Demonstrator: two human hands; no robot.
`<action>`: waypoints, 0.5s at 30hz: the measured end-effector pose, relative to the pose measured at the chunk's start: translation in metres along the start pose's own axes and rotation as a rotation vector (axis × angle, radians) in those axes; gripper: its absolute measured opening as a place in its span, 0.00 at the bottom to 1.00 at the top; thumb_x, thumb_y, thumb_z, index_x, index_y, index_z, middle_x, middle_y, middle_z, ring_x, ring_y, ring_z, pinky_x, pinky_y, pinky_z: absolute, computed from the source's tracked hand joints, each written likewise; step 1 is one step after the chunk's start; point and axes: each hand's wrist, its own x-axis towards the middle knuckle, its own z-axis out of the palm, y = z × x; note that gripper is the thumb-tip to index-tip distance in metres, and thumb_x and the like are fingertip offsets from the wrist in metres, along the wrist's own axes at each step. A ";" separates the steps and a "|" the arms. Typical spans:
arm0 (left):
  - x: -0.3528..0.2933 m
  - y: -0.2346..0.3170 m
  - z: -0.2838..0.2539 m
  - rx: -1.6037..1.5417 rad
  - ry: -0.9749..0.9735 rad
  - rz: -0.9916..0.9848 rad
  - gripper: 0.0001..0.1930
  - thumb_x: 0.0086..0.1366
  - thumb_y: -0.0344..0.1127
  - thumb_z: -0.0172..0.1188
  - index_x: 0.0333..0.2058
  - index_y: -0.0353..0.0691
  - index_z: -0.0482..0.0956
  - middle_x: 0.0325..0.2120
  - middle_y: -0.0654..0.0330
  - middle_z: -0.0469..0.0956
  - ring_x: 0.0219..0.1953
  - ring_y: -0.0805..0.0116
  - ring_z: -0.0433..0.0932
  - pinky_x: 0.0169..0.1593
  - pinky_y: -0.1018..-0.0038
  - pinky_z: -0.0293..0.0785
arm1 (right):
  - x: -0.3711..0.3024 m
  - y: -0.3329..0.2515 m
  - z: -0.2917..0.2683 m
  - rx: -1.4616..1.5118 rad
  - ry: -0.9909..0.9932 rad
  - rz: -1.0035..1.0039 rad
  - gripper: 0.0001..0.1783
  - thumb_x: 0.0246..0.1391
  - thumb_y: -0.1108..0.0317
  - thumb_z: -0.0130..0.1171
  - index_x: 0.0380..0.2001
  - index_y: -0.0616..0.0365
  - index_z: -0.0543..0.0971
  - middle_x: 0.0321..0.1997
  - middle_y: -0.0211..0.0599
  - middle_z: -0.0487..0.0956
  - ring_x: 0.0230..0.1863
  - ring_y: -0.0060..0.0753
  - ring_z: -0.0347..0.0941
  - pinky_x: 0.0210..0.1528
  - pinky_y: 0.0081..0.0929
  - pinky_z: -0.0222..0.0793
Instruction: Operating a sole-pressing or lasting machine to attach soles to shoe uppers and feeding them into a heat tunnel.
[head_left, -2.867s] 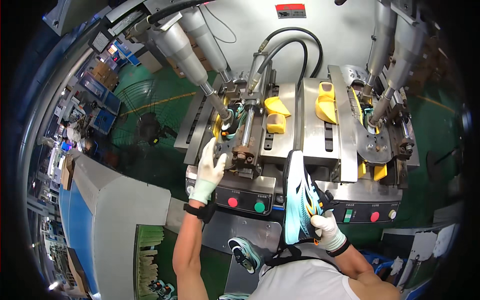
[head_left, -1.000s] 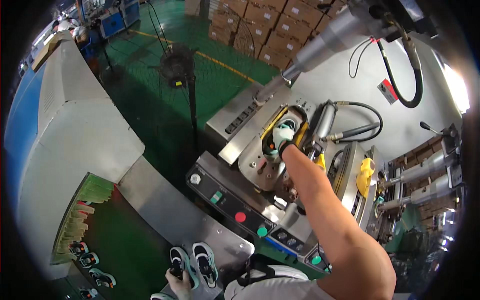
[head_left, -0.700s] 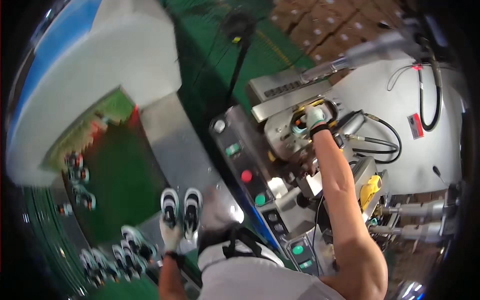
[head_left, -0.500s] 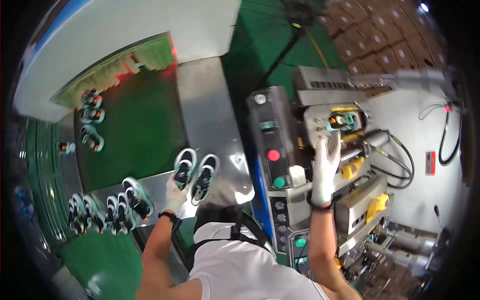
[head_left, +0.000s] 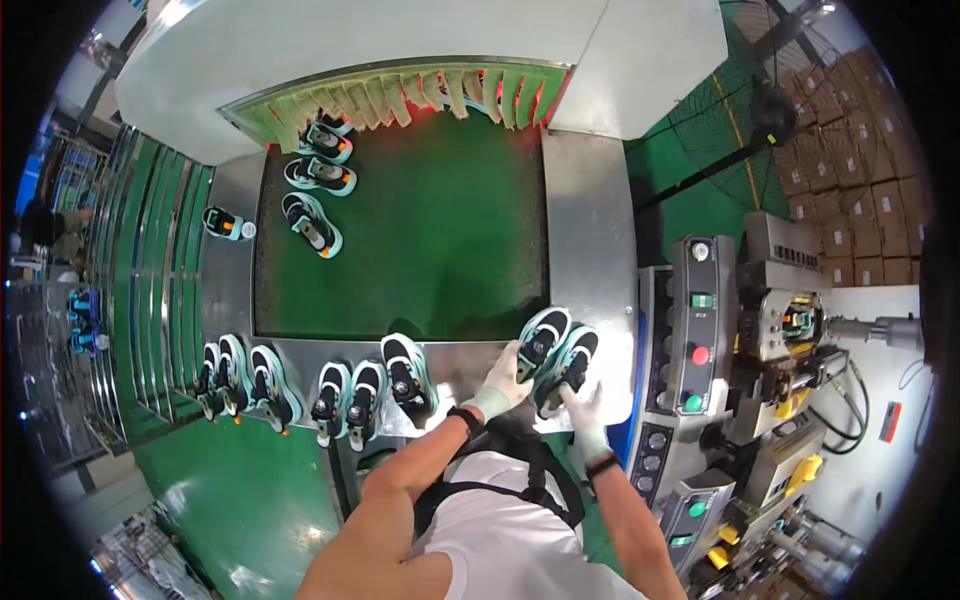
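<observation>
Two black sneakers with white and mint soles rest side by side on the right part of a metal ledge. My left hand [head_left: 503, 386], in a white glove, is closed round the heel end of the left sneaker [head_left: 543, 338]. Also gloved, my right hand [head_left: 587, 415] grips the heel end of the right sneaker [head_left: 572, 362], its thumb side on the shoe. Left of my left hand, a single sneaker [head_left: 408, 375] sits on the ledge [head_left: 465, 360], and several more stand further along it.
A green conveyor belt [head_left: 420, 250] runs from a machine opening with a green strip curtain [head_left: 390, 98]; several sneakers lie on its left side. At right stands a pressing machine with a button panel [head_left: 703, 325] and a shoe [head_left: 799, 321] in its fixture. A fan [head_left: 770, 115] stands behind.
My view has turned left toward the belt. My right hand has left the pressing machine and come to the right sneaker. My left hand stays on the left sneaker.
</observation>
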 end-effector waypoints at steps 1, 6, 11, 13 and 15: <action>-0.003 -0.008 -0.021 -0.089 -0.058 -0.173 0.42 0.54 0.36 0.68 0.65 0.34 0.56 0.57 0.39 0.70 0.61 0.43 0.70 0.62 0.60 0.68 | -0.008 -0.046 0.023 0.347 -0.324 -0.015 0.37 0.45 0.68 0.74 0.56 0.70 0.68 0.55 0.48 0.74 0.57 0.40 0.72 0.60 0.39 0.67; 0.038 -0.010 -0.049 -0.173 -0.228 -0.374 0.30 0.56 0.40 0.67 0.53 0.34 0.65 0.43 0.44 0.79 0.45 0.53 0.80 0.50 0.62 0.75 | -0.006 -0.071 0.076 0.531 0.354 0.120 0.27 0.45 0.66 0.72 0.48 0.63 0.75 0.37 0.41 0.81 0.34 0.36 0.78 0.40 0.37 0.76; 0.055 -0.004 -0.070 -0.195 -0.343 -0.253 0.27 0.56 0.37 0.69 0.49 0.33 0.68 0.41 0.49 0.79 0.43 0.57 0.80 0.48 0.64 0.75 | -0.022 -0.096 -0.004 0.825 -0.006 0.618 0.20 0.49 0.65 0.71 0.44 0.60 0.77 0.35 0.35 0.80 0.33 0.23 0.75 0.35 0.24 0.72; 0.059 0.028 -0.060 0.051 -0.485 -0.157 0.27 0.57 0.36 0.68 0.52 0.32 0.68 0.43 0.48 0.78 0.43 0.57 0.79 0.49 0.63 0.75 | -0.055 -0.114 -0.056 1.000 0.019 0.628 0.18 0.50 0.65 0.71 0.42 0.59 0.78 0.33 0.33 0.80 0.28 0.20 0.73 0.30 0.22 0.70; 0.048 0.084 -0.025 -0.006 -0.686 -0.069 0.30 0.57 0.38 0.69 0.54 0.31 0.67 0.43 0.46 0.78 0.43 0.53 0.78 0.50 0.61 0.74 | -0.093 -0.104 -0.092 1.121 0.227 0.577 0.15 0.53 0.65 0.68 0.42 0.58 0.78 0.24 0.29 0.77 0.15 0.20 0.68 0.15 0.22 0.61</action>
